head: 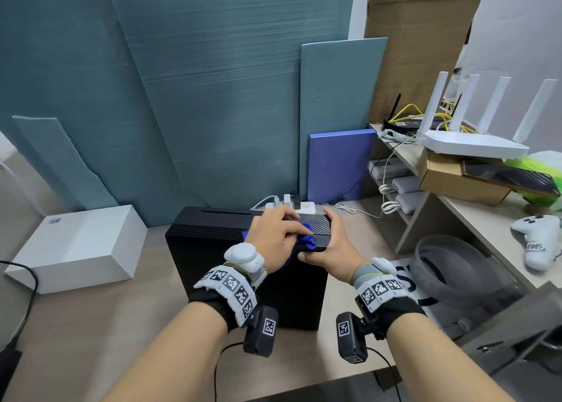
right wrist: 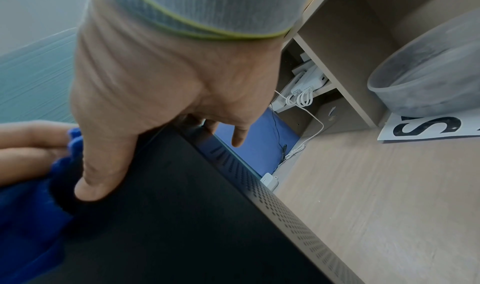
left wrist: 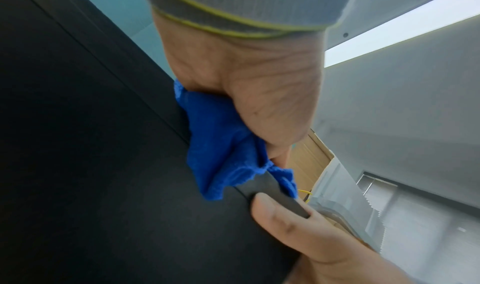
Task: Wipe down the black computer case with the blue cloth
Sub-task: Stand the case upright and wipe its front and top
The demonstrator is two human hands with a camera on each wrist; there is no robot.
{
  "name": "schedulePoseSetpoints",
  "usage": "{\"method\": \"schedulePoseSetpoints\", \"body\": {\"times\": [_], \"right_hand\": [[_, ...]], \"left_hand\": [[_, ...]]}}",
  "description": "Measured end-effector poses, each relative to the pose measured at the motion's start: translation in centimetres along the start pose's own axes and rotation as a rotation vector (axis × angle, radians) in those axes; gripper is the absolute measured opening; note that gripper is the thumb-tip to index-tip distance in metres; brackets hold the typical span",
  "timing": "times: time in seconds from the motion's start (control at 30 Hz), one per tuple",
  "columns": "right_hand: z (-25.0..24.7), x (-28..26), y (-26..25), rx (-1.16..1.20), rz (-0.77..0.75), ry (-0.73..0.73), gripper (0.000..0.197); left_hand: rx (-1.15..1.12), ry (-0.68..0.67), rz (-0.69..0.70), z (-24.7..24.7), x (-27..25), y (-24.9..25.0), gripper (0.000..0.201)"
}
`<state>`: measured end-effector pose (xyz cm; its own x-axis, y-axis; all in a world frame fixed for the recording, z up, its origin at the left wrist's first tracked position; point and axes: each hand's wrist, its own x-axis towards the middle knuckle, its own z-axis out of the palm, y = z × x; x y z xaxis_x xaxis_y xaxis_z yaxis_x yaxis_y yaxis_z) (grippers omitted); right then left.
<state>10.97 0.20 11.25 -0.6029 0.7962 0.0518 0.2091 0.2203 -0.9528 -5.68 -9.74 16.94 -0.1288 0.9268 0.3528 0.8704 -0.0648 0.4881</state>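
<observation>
Two hands are set atop the black computer case, upright on the bench: the blue cloth is bunched in the left hand, a corner clasped by the right hand. If pushed hard, the case could be tipped.

teal panels behind, beige wooden shelving at right

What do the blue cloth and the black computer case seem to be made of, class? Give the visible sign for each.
Blue cloth: soft fabric, probably microfibre; fuzzy nap, bunched folds.
Black computer case: rigid, matt metal or plastic, cannot tell which; flat dull sides, perforated vent holes, weave-patterned top panel.
</observation>
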Motion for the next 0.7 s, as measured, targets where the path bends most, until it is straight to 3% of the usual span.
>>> {"method": "schedulePoseSetpoints", "body": {"times": [0.2,0.3,0.47,0.7], "right_hand": [[-0.2,-0.5,0.2,0.031,0.003,-0.055,0.134],[-0.2,-0.9,-0.1,0.072,-0.020,-0.054,0.117],[-0.1,-1.2,-0.8,0.124,-0.040,-0.060,0.093],[0.2,-0.6,-0.5,0.177,0.002,-0.021,0.101]], "left_hand": [[-0.009,-0.102,0.092,0.7,0.5,1.6,0.032],[0.015,-0.115,0.114,0.7,0.4,1.4,0.033],[0.132,-0.134,0.066,1.8,0.9,2.8,0.042],[0.266,-0.178,-0.109,1.4,2.4,2.1,0.037]]}}
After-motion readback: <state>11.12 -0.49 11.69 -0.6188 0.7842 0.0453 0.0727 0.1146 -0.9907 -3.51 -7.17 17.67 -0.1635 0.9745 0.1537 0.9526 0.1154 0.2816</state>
